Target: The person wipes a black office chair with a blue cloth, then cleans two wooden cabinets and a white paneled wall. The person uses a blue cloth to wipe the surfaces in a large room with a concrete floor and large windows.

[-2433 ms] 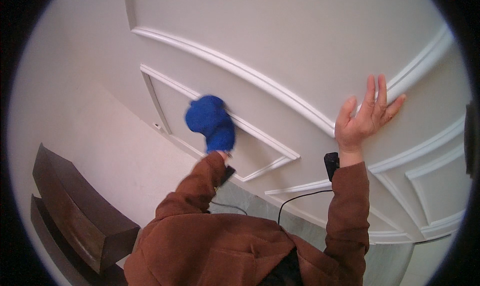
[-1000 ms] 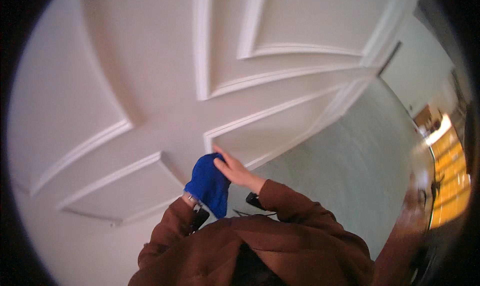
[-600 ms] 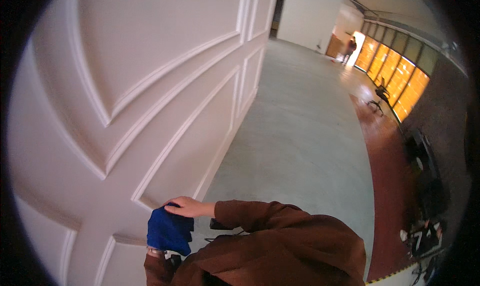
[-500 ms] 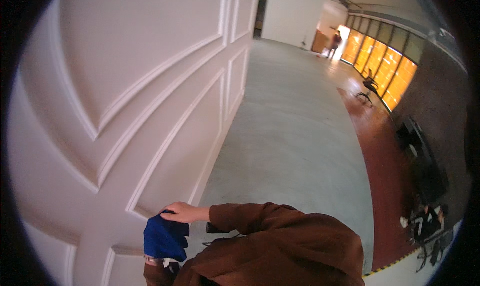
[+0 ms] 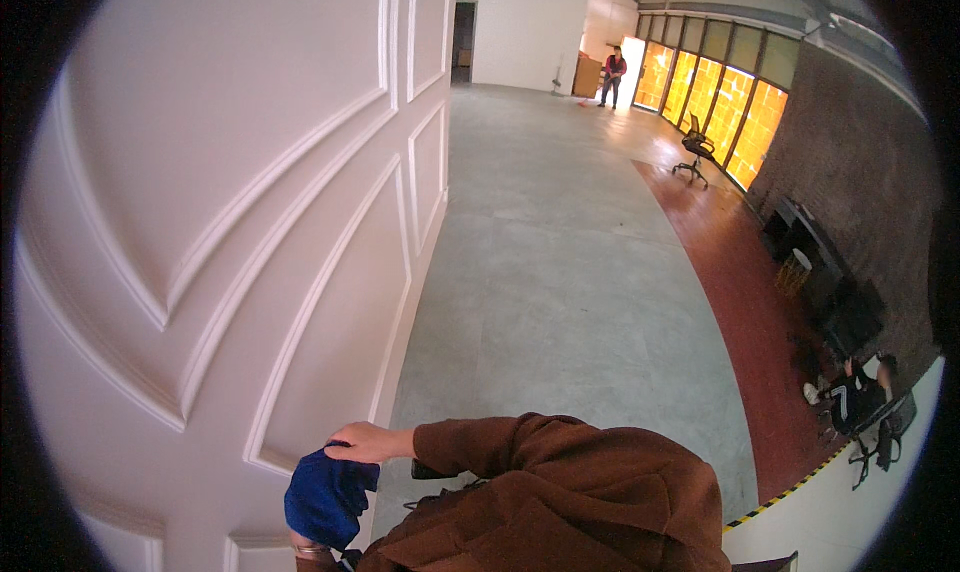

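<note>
Right hand (image 5: 366, 442): fingers grasping upper edge of blue cloth mitt (image 5: 326, 497) | left hand (image 5: 303, 544): covered by mitt, cannot tell its grip | moulded panel wall (image 5: 250, 92): left of both hands | grey floor (image 5: 560, 292): beyond them, rightward

That cloth (image 5: 325, 499) is a deep royal blue, loud against the brown coat (image 5: 570, 482). The wall (image 5: 240, 102) beside it is pale pinkish grey, its mouldings (image 5: 384, 42) a brighter white. Underfoot, the floor (image 5: 550, 292) runs grey-green and faintly mottled; the strip (image 5: 715, 362) is dark red, the tape (image 5: 800, 487) striped yellow and black. The dark-framed windows (image 5: 760, 122) glow amber (almost honey, from here). The chair (image 5: 697, 144) is black, the stool (image 5: 800, 260) white-topped with yellowish legs, the brickwork (image 5: 850, 142) dark brown.
</note>
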{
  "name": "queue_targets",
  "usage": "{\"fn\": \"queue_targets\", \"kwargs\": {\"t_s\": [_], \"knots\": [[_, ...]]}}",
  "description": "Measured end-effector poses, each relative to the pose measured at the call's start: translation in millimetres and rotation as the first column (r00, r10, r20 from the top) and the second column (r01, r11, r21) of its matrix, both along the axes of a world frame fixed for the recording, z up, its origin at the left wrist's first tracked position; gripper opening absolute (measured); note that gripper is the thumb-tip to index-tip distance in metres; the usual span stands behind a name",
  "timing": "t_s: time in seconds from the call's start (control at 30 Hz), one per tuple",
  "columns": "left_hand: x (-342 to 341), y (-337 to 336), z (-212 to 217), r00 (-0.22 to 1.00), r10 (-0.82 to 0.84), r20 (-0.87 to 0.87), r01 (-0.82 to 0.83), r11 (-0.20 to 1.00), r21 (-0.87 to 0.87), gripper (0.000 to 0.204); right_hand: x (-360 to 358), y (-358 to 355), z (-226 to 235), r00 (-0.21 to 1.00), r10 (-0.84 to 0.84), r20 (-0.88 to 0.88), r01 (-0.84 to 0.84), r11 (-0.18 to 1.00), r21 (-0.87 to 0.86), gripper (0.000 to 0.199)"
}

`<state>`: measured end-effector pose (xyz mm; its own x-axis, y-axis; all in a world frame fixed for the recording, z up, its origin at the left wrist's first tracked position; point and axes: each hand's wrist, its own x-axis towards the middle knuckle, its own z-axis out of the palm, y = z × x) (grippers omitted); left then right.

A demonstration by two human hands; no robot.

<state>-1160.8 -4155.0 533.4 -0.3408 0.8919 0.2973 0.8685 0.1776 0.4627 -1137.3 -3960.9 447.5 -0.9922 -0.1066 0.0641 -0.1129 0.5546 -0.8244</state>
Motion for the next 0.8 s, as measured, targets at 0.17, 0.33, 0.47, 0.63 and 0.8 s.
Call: {"fn": "queue_targets", "kwargs": {"t_s": [0.17,0.33,0.47,0.63,0.8], "knots": [[-7,3,-9,0.998,-0.017,0.062,0.019,0.999,-0.031,0.023,3,2,-1,1.0,-0.015,0.009,0.015,1.0,-0.024,0.051],[-7,3,-6,0.966,-0.01,0.258,0.058,0.982,-0.179,0.024,5,4,-4,0.997,-0.001,0.075,0.002,1.0,-0.013,0.053],[-8,-2,-14,0.976,0.027,0.215,0.006,0.988,-0.151,0.024,9,4,-6,0.997,-0.019,0.078,0.023,0.999,-0.045,0.056],[-9,-7,-31,0.998,0.021,-0.052,-0.015,0.994,0.11,0.029,10,4,-7,0.999,-0.019,0.043,0.022,0.998,-0.056,0.058],[-10,-13,-31,0.946,0.117,0.303,-0.115,0.993,-0.026,0.029,11,5,-8,0.997,-0.001,0.079,0.006,0.998,-0.063,0.059]]}}
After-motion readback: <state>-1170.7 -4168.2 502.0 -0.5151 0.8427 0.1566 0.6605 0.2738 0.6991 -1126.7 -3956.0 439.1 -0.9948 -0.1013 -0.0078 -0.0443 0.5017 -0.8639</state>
